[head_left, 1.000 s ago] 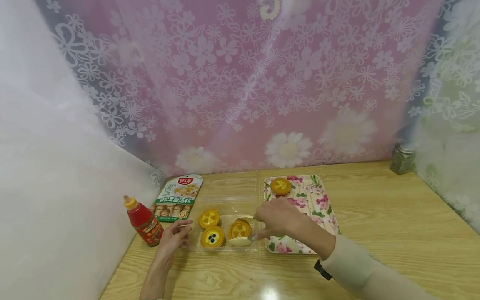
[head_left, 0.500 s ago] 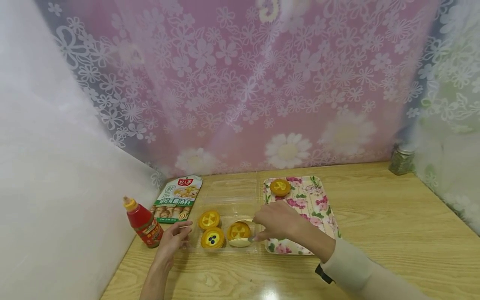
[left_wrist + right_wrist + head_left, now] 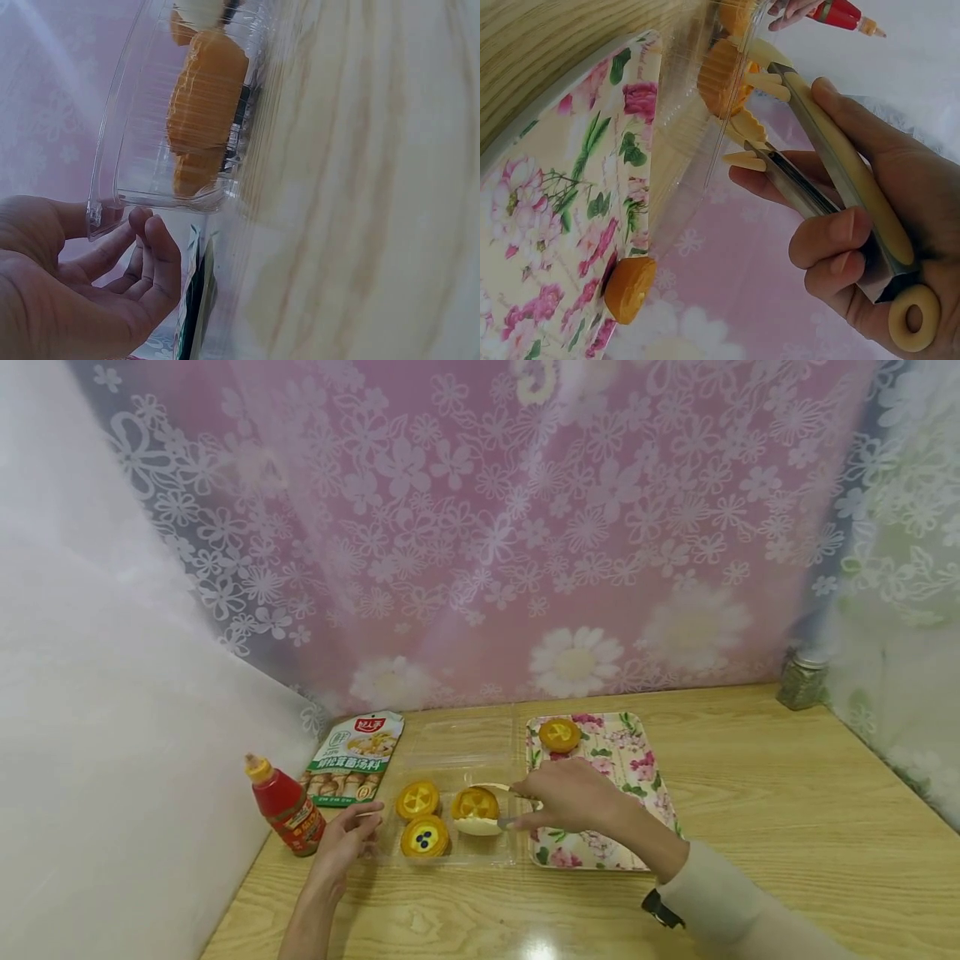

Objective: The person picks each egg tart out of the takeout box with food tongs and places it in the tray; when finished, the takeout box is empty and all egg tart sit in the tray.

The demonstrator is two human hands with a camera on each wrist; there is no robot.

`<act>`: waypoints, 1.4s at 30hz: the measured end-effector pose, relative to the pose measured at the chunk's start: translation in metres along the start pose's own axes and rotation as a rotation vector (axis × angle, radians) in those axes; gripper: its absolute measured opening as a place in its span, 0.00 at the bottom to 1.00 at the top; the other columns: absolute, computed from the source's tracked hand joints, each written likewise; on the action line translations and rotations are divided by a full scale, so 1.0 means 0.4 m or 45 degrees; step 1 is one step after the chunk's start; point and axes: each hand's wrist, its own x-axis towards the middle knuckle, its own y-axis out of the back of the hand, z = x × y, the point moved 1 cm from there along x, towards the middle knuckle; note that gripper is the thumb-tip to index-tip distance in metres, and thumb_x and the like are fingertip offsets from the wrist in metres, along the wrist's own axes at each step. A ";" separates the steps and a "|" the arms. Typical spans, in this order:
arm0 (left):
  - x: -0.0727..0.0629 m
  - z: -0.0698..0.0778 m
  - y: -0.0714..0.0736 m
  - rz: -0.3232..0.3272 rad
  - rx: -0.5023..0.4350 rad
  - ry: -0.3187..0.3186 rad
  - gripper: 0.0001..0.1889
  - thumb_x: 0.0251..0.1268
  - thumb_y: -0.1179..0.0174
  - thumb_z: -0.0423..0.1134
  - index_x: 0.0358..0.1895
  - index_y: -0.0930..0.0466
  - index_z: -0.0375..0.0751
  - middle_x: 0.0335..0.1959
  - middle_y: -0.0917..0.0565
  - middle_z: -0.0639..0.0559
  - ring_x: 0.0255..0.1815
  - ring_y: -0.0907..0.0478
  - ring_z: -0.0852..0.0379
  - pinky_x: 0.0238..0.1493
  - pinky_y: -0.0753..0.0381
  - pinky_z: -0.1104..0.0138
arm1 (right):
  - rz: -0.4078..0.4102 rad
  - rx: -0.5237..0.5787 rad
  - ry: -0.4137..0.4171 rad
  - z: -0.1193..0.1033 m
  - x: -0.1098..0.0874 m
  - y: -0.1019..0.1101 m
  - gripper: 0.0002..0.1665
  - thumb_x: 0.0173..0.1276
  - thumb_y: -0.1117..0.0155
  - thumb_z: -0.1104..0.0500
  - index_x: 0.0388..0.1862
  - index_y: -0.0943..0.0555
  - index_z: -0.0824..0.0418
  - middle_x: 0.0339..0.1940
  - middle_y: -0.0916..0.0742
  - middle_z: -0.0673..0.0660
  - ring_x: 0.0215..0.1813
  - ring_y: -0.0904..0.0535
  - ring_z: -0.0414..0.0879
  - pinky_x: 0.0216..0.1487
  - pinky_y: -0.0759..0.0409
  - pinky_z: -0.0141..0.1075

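My right hand [image 3: 573,797] grips metal tongs [image 3: 814,124] with cream-coloured handles and tips. The tong tips [image 3: 477,827] stand on either side of an egg tart [image 3: 474,802] in the right part of a clear plastic box [image 3: 483,862]. Whether this tart is off the box floor, I cannot tell. Two more tarts sit at the box's left: a yellow-topped one [image 3: 417,799] and one with dark berries [image 3: 424,837]. At the box's left end, my left hand [image 3: 348,842] pinches its rim [image 3: 105,214] between thumb and fingers.
A flowered tray [image 3: 622,777] lies right of the box, with another tart [image 3: 559,735] near its back left corner. At left stand a red sauce bottle [image 3: 288,810] and a green-and-white food packet [image 3: 356,758]. A jar [image 3: 802,681] is far right.
The tongs and the tart between their tips have shifted slightly back and left within the box. My right wrist has moved a little to the right. My left hand stays put.
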 end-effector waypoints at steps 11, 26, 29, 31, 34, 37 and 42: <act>0.000 0.004 -0.001 0.001 0.001 -0.002 0.18 0.81 0.44 0.36 0.67 0.23 0.34 0.52 0.19 0.40 0.41 0.24 0.49 0.37 0.16 0.59 | 0.090 0.140 -0.039 0.044 -0.022 -0.008 0.30 0.70 0.30 0.39 0.63 0.14 0.54 0.29 0.13 0.41 0.19 0.36 0.33 0.20 0.40 0.29; -0.005 0.013 -0.002 0.005 -0.014 0.032 0.18 0.81 0.44 0.36 0.67 0.22 0.33 0.54 0.20 0.38 0.41 0.24 0.47 0.36 0.17 0.60 | 0.162 0.283 -0.186 0.102 -0.093 0.000 0.35 0.73 0.36 0.34 0.70 0.18 0.53 0.16 0.25 0.39 0.16 0.42 0.34 0.19 0.44 0.30; -0.004 0.013 -0.002 0.006 -0.018 0.037 0.18 0.81 0.44 0.36 0.66 0.22 0.34 0.53 0.20 0.38 0.42 0.23 0.46 0.36 0.17 0.60 | 0.186 0.292 -0.222 0.115 -0.107 0.004 0.35 0.74 0.36 0.36 0.71 0.19 0.53 0.13 0.28 0.41 0.15 0.44 0.34 0.19 0.43 0.30; -0.003 0.011 -0.002 0.004 -0.017 0.037 0.18 0.81 0.43 0.36 0.66 0.22 0.34 0.53 0.20 0.39 0.42 0.23 0.46 0.36 0.17 0.60 | 0.208 0.277 -0.243 0.124 -0.116 0.007 0.35 0.74 0.36 0.35 0.72 0.20 0.52 0.10 0.31 0.42 0.15 0.46 0.34 0.19 0.44 0.29; -0.001 0.010 -0.001 0.006 -0.014 0.036 0.18 0.81 0.43 0.37 0.66 0.22 0.34 0.54 0.19 0.39 0.43 0.23 0.46 0.37 0.17 0.60 | 0.244 0.246 -0.260 0.138 -0.126 0.013 0.35 0.74 0.36 0.36 0.72 0.21 0.51 0.09 0.33 0.40 0.14 0.47 0.34 0.18 0.46 0.28; -0.001 0.009 0.000 0.008 -0.012 0.039 0.18 0.81 0.43 0.37 0.66 0.22 0.35 0.54 0.19 0.38 0.43 0.23 0.46 0.37 0.17 0.59 | 0.280 0.232 -0.280 0.150 -0.137 0.021 0.34 0.74 0.35 0.37 0.73 0.21 0.51 0.07 0.35 0.41 0.13 0.47 0.35 0.17 0.48 0.28; -0.002 0.010 0.001 0.005 -0.008 0.038 0.18 0.81 0.44 0.37 0.67 0.22 0.35 0.55 0.20 0.38 0.43 0.23 0.46 0.38 0.17 0.59 | 0.315 0.194 -0.336 0.172 -0.157 0.032 0.35 0.74 0.35 0.38 0.72 0.21 0.54 0.15 0.21 0.48 0.14 0.46 0.36 0.17 0.48 0.30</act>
